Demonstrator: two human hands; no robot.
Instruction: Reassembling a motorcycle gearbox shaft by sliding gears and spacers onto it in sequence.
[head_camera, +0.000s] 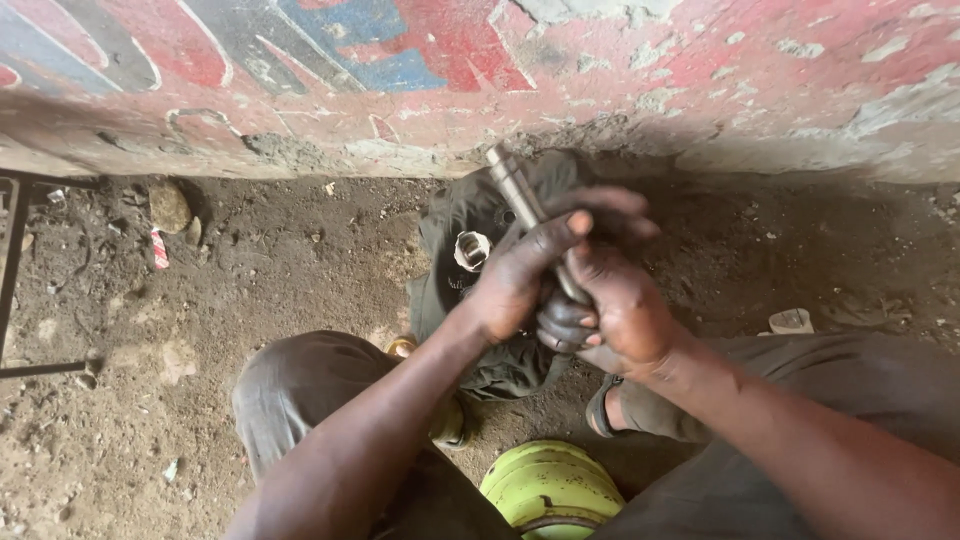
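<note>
Both hands wrap a metal shaft (528, 212), tilted up toward the painted wall (600, 70). The left hand (515, 280) and right hand (620, 300) each keep a closed grip on it, above a dark cloth (460, 215) on the dirt floor (250, 270)

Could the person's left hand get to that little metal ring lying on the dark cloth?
Probably yes. The metal ring lies uncovered on the dark cloth just beside the left hand, though that hand grips the metal shaft together with the right hand.
</note>
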